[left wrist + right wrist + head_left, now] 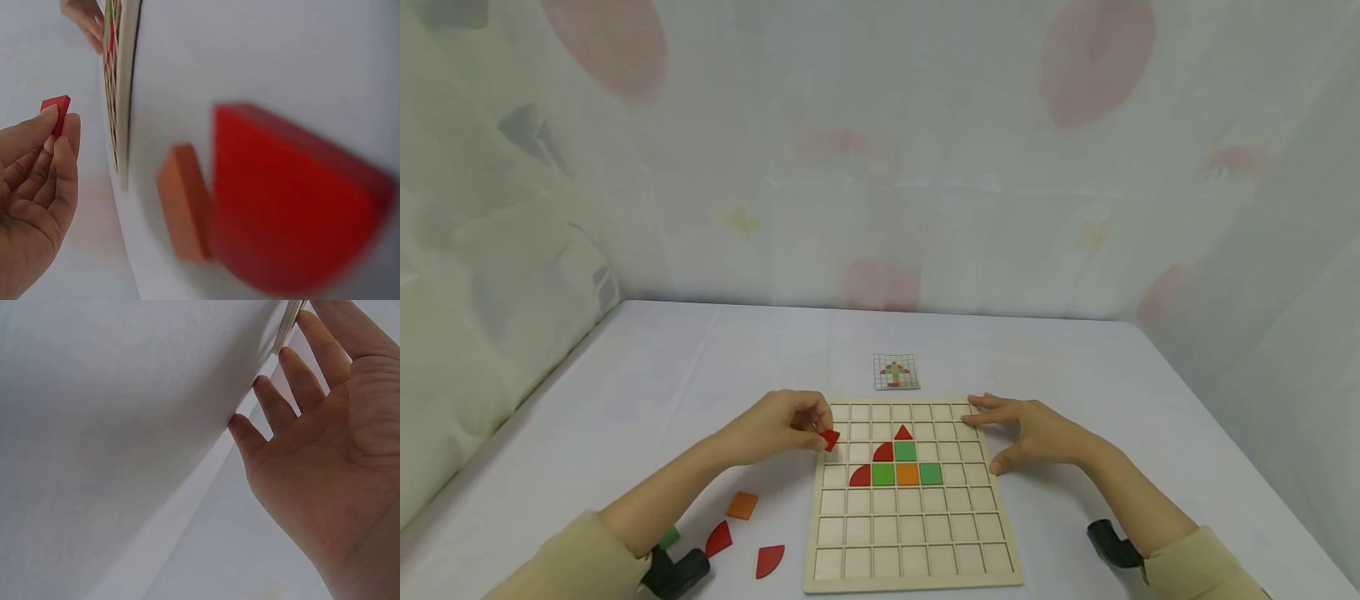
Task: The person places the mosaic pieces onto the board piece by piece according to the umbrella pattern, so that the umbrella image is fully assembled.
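Observation:
My left hand (784, 427) pinches a small red block (830, 439) between thumb and fingers, over the upper left edge of the wooden grid board (913, 585). The left wrist view shows this block from the side, its exact shape partly covered by the fingers. On the board lie a red triangle (903, 433), red quarter circles (883, 452), green squares (931, 474) and an orange square (907, 474), together making a stepped shape. At the board's upper right edge, my right hand (1033, 429) rests with fingers spread, fingertips at the frame.
Behind the board lies a small pattern card (896, 372). Left of the board are a loose orange square (742, 505), a red quarter circle (770, 562), another red piece (718, 539) and a green piece (669, 537) partly behind my left wrist. Patterned cloth surrounds the white table.

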The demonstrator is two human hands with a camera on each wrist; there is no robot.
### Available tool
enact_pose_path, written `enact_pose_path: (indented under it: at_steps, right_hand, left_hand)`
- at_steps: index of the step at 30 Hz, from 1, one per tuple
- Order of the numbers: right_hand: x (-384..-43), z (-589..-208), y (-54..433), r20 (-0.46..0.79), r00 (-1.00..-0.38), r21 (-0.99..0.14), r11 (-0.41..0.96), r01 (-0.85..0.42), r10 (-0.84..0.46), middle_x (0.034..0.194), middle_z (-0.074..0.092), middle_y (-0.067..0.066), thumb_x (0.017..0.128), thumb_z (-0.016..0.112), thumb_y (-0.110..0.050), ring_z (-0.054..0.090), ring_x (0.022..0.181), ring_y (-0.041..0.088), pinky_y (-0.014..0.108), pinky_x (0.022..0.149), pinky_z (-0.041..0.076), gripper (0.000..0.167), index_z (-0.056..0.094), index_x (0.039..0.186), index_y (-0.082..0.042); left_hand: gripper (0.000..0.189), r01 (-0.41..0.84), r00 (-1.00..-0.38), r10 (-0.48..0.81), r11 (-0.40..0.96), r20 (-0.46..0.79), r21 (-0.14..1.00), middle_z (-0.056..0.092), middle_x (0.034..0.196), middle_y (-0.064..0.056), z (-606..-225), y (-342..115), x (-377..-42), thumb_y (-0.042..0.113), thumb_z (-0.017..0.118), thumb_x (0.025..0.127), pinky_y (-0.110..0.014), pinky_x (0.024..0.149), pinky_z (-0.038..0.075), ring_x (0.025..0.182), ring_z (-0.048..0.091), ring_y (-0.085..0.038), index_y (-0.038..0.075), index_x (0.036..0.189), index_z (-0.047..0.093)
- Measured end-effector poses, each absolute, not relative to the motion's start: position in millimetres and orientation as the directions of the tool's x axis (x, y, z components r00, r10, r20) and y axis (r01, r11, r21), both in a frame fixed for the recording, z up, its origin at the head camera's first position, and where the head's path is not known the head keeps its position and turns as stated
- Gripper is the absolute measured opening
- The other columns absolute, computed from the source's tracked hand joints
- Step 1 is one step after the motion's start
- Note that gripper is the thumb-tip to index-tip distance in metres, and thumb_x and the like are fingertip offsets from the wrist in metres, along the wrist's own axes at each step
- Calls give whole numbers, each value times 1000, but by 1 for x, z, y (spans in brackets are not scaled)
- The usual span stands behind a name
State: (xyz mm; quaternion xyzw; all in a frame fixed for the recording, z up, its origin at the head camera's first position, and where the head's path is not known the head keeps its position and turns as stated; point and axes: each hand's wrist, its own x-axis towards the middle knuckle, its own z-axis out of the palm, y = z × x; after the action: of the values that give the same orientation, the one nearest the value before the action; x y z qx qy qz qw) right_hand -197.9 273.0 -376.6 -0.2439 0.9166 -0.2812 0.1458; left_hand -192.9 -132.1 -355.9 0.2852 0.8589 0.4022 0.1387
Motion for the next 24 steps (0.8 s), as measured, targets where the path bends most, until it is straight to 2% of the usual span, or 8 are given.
enact_pose_path:
  at_steps: [9, 17, 24]
  right_hand:
    - [-196, -374, 273, -121, -836, -576, 724, -380, -535, 158, 41, 4, 66, 84, -48, 29, 150, 38, 69, 114, 24, 74, 63, 133, -27]
    - [-195, -373, 275, -121, -834, -574, 723, -384, -539, 158, 41, 4, 67, 84, -47, 30, 150, 39, 69, 114, 24, 74, 62, 134, -26]
    - [-195, -373, 275, -125, -834, -571, 727, -382, -537, 158, 40, 4, 67, 83, -48, 30, 150, 39, 69, 114, 25, 74, 62, 135, -28]
  left_hand:
    - [7, 424, -762, 647, 460, 33, 780, 73, 92, 3, -346, -96, -197, 14, 71, 90, -19, 76, 53, 80, 65, -6, 17, 97, 71]
    - [9, 456, -727, 686, 437, 41, 775, 76, 95, -5, -341, -55, -201, 10, 68, 92, -17, 70, 52, 78, 67, -11, 11, 98, 75]
    - [4, 461, -744, 667, 459, 48, 759, 73, 85, -3, -342, -22, -204, 8, 74, 86, -16, 68, 51, 73, 62, -5, 10, 89, 72]
